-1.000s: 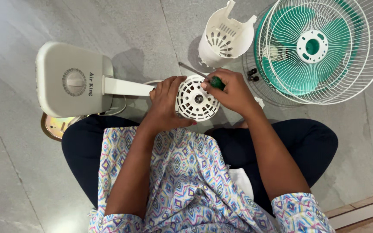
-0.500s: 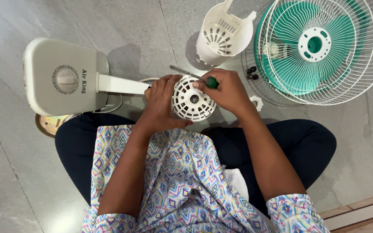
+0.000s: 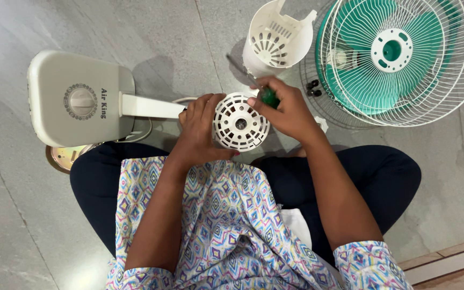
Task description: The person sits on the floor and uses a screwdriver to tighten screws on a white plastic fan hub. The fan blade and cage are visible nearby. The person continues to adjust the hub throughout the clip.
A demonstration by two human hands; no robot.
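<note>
Fingers of the left hand (image 3: pixel 202 129) grip the light, stiff, slotted motor housing (image 3: pixel 241 121) by its rim while the right hand (image 3: pixel 288 110) clasps a green-handled screwdriver (image 3: pixel 267 96).

Grey stone floor, seen from above.
Large polished grey tiles (image 3: pixel 178 32) with thin joints run across the room; soft light casts short shadows. A pale strip and a wooden edge (image 3: pixel 447 263) cross the lower right corner.

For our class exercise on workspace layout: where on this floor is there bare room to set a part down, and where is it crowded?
Bare floor lies between the fan base and the white motor cover, and left of the base. It is crowded around the left hand, right hand, motor housing, small black parts and fan grille.
</note>
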